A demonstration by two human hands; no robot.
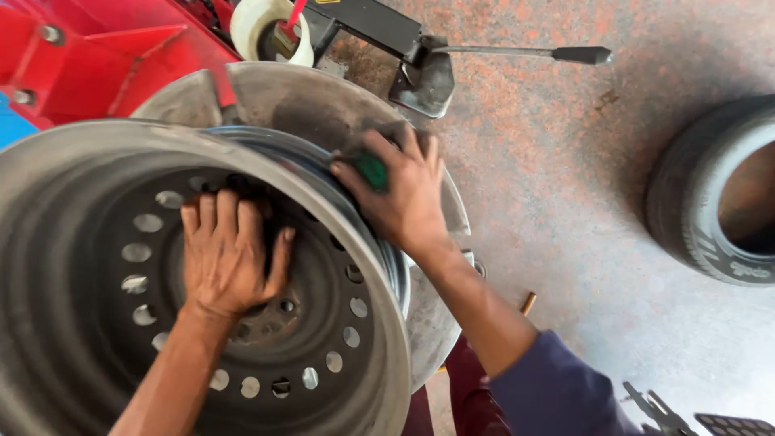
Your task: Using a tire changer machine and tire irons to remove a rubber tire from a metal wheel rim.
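A bare grey steel wheel rim (73, 202) with a ring of round holes lies flat on the turntable (315, 105) of a red tyre machine. My left hand (230, 250) presses palm-down, fingers together, on the rim's centre hub. My right hand (404, 190) reaches over the rim's outer edge and grips a small green pad (373, 169) against the rim's side.
A loose black tyre (710, 194) lies on the concrete floor at the right. A black lever arm with a handle (517, 52) and a white roll (270, 28) sit at the top of the machine. Pedals (702, 420) show at the bottom right.
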